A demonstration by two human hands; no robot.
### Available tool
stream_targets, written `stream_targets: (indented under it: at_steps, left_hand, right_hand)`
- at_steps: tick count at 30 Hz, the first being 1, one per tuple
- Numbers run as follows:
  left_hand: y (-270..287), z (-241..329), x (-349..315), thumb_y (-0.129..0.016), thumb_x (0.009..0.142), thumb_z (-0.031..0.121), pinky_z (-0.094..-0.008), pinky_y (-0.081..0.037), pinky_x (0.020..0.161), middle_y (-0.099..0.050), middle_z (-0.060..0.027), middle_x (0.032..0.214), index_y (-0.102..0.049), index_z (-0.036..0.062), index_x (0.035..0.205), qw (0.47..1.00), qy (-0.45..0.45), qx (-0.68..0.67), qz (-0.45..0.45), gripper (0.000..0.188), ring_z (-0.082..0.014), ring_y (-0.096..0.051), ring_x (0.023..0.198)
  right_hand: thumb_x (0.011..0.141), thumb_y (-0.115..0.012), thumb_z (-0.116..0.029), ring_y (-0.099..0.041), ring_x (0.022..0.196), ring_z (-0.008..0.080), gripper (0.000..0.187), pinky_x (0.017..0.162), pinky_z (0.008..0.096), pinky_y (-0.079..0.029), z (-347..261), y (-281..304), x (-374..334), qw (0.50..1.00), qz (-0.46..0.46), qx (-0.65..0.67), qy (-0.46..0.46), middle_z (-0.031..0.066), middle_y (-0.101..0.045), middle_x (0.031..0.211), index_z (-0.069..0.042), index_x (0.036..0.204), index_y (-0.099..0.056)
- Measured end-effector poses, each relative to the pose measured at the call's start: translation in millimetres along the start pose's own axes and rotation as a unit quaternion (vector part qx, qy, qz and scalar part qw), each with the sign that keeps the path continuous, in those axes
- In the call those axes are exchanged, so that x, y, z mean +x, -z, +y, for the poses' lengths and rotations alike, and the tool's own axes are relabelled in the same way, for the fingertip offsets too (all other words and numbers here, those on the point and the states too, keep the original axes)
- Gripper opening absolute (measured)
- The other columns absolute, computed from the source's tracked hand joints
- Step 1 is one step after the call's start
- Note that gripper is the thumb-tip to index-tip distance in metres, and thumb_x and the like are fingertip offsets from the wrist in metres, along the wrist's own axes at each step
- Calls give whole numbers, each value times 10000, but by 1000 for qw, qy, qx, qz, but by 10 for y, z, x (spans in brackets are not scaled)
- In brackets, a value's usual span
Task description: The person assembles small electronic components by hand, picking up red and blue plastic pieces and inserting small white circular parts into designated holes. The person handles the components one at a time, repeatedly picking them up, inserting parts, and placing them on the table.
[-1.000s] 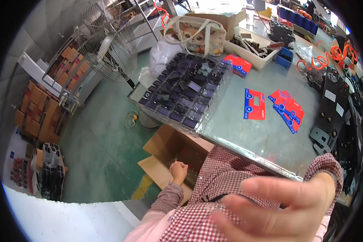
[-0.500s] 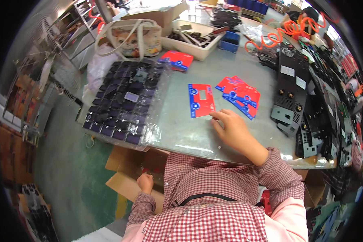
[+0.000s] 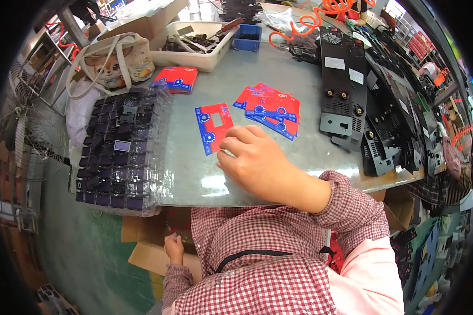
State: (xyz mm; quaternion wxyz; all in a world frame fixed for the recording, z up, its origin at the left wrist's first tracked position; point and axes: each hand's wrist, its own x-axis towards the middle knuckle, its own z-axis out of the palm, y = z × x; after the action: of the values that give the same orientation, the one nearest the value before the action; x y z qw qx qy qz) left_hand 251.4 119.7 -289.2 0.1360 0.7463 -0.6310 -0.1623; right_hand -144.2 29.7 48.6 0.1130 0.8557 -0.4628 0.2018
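Observation:
A red-and-blue panel card (image 3: 207,131) with a pale rectangular window lies flat on the metal table. My right hand (image 3: 255,163) is over its lower right edge, thumb and fingers curled together. The hand covers that corner, so what the fingertips pinch is hidden. Just right of it, several similar cards (image 3: 270,107) overlap in a fan. Low at the left, my left hand (image 3: 174,247) is closed beside an open cardboard box (image 3: 137,231) below the table edge. A tiny greyish bit may show at its fingertips, too small to name.
On the left, a plastic-wrapped block of dark parts (image 3: 121,152) sits at the table edge. Behind are another card stack (image 3: 176,79), a cloth bag (image 3: 118,65), a white bin (image 3: 194,60) and a blue box (image 3: 247,39). Black metal housings (image 3: 341,89) line the right.
The view has shifted, so the table's things sit further left. My right hand has moved further over the card's corner, its fingers more curled. My left hand stays closed by the box.

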Motion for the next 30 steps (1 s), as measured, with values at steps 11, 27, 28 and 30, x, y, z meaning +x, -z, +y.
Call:
stream_targets:
  at_steps: [11,27,28,30]
  left_hand:
    - [752,855,-156,-629,845,115,-416,-475,755,-632,-175,872,-624,-28,818,981,-124,-125,-83,145,-356,-604,822]
    - [1919,3000,219,-552,890,74,-364,-467,882,-618,-189,1109,-586,-34,1147,913,-334,-233,-15,281,-309,-610,999]
    - [1867,3070,306,-547,894,81,-364,-466,888,-605,-191,1143,-565,-30,1185,916,-325,-234,-14,312,-310,-607,1010]
    - [1743,3223,500,-539,900,88,-365,-466,897,-575,-196,1207,-519,-23,1252,922,-307,-236,-16,370,-307,-602,1033]
  right_hand:
    - [790,-617,-206,-682,769,232,148,594,388,-523,-190,251,-1992,691,-722,32,14,54,-719,834,-137,808,-746]
    - [819,-524,-132,-650,748,358,254,682,466,-514,32,402,-842,778,-537,328,-2,221,-646,774,-13,1007,-647]
    - [853,-509,-135,-650,683,319,277,650,440,-508,113,418,-717,825,-357,413,-144,211,-629,718,0,1064,-629]
    - [894,-502,-108,-617,684,114,340,621,299,-501,212,175,-477,785,-127,489,-358,74,-676,775,-5,1209,-577]
